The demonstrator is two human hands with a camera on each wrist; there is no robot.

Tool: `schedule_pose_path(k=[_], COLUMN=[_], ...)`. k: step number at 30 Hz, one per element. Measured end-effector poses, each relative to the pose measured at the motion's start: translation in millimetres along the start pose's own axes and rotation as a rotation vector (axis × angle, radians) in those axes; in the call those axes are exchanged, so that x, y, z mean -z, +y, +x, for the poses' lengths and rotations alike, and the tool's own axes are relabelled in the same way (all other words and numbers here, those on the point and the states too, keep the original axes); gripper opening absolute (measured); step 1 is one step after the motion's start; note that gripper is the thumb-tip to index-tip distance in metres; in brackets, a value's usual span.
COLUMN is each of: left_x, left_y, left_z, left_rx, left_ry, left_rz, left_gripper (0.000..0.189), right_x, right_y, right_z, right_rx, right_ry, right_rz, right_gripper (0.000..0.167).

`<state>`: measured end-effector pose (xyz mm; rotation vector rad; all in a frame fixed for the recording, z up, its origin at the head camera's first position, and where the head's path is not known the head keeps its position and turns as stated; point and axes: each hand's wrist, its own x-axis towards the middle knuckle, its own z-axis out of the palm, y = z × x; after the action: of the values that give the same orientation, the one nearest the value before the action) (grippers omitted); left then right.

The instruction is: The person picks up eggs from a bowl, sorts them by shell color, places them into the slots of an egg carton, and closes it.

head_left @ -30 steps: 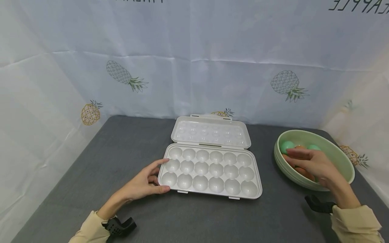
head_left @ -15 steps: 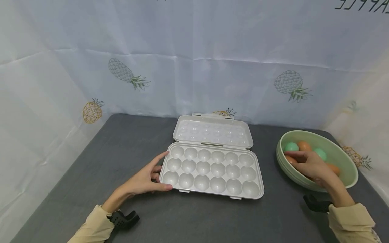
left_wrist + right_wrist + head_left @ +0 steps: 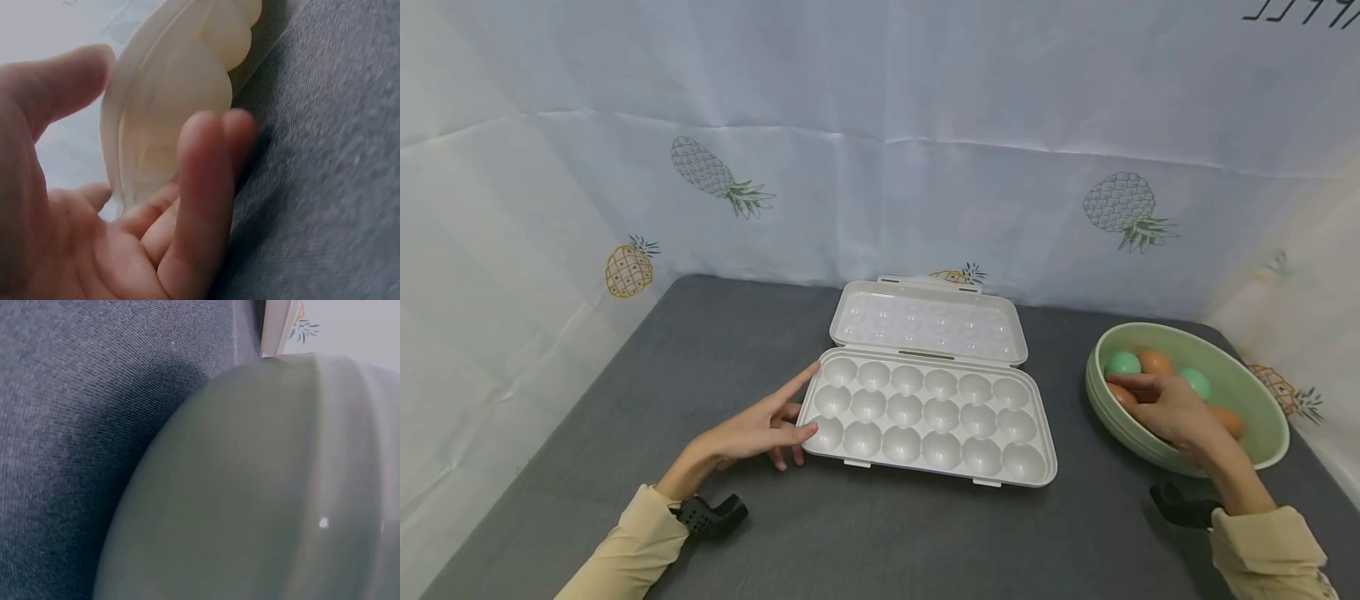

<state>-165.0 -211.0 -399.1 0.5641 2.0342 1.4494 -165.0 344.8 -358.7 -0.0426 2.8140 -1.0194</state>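
Note:
In the head view my left hand (image 3: 752, 429) is at the left end of a white plastic egg tray (image 3: 938, 471), whose lid (image 3: 928, 315) is folded back behind it. Thumb and index finger lie straight on its rim; the other fingers hang loosely beside it. The left wrist view shows the thumb at the rim and fingers close by the rounded cups (image 3: 194, 75). On the right, my right hand (image 3: 1180, 417) reaches into a pale green bowl (image 3: 1262, 425) and pinches an orange-brown egg (image 3: 1122, 395). In the right wrist view the bowl's outer wall (image 3: 219, 500) hides that hand.
The bowl also holds green eggs (image 3: 1195, 382) and other orange ones (image 3: 1155, 362). It appears stacked in a second bowl, near the right table edge. A pineapple-print curtain (image 3: 925, 208) hangs behind the dark grey table (image 3: 730, 325).
My right hand has lowered into the bowl and taken hold of an orange-brown egg. The left thumb has slid up from the tray's front corner onto its left rim.

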Motion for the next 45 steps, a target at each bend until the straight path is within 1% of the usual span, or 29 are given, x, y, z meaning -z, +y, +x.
schedule_pose_path(k=[2, 5, 7, 10, 12, 15, 20, 23, 27, 31, 34, 36, 38, 41, 43, 45], left_x=[2.6, 6.6, 8.9, 11.3, 11.7, 11.5, 12.8, 15.0, 16.7, 16.8, 16.7, 16.8, 17.1, 18.1, 18.8, 19.7], left_y=[-1.1, -3.2, -4.8, -6.6, -7.3, -7.7, -6.7, -6.4, -5.8, -5.9, -6.8, -7.3, -7.4, -7.1, -6.5, -5.8], left_z=[-0.2, -0.7, -0.8, -0.7, -0.1, 1.8, 6.7, 8.7, 10.5, 11.3, 11.3, 11.3, 11.4, 12.0, 12.8, 13.6], left_rx=[-0.009, -0.018, -0.025, -0.023, -0.017, -0.011, 0.000, -0.001, -0.014, -0.016, -0.014, -0.015, -0.015, -0.011, -0.009, -0.003], left_ry=[-0.028, -0.079, -0.111, -0.140, -0.145, -0.135, -0.136, -0.150, -0.151, -0.148, -0.148, -0.146, -0.145, -0.143, -0.142, -0.140], left_rz=[-0.022, -0.067, -0.102, -0.146, -0.152, -0.128, -0.092, -0.084, -0.085, -0.093, -0.095, -0.095, -0.094, -0.093, -0.091, -0.090], left_gripper=[0.090, 0.089, 0.091, 0.097, 0.102, 0.109, 0.119, 0.121, 0.121, 0.120, 0.120, 0.121, 0.121, 0.120, 0.120, 0.120], right_x=[-0.2, -0.2, -0.7, -1.8, -2.6, -3.2, -3.0, -3.2, -3.9, -4.5, -4.4, -3.6, -2.1, 0.3, 1.9, 3.6], right_y=[0.0, 0.1, 0.4, 0.7, 0.5, -0.5, -2.3, -2.7, -1.1, 2.0, 4.5, 5.1, 4.6, 0.8, -2.6, -6.7], right_z=[-0.6, -1.2, -1.2, -1.2, -1.3, -2.0, -2.8, -3.1, -3.8, -4.4, -4.8, -5.5, -6.7, -9.4, -11.6, -13.5], right_rx=[-0.006, -0.015, -0.021, -0.017, -0.007, 0.001, -0.021, -0.026, -0.019, -0.004, 0.000, 0.002, 0.000, -0.022, -0.040, -0.066], right_ry=[0.004, 0.001, 0.005, 0.008, 0.009, 0.001, 0.003, 0.019, 0.059, 0.090, 0.096, 0.096, 0.100, 0.140, 0.184, 0.236], right_rz=[-0.004, -0.003, 0.002, 0.021, 0.033, 0.050, 0.062, 0.072, 0.094, 0.120, 0.196, 0.263, 0.310, 0.391, 0.480, 0.600], right_gripper=[0.050, 0.052, 0.053, 0.053, 0.054, 0.056, 0.061, 0.062, 0.062, 0.056, 0.042, 0.039, 0.043, 0.057, 0.064, 0.064])
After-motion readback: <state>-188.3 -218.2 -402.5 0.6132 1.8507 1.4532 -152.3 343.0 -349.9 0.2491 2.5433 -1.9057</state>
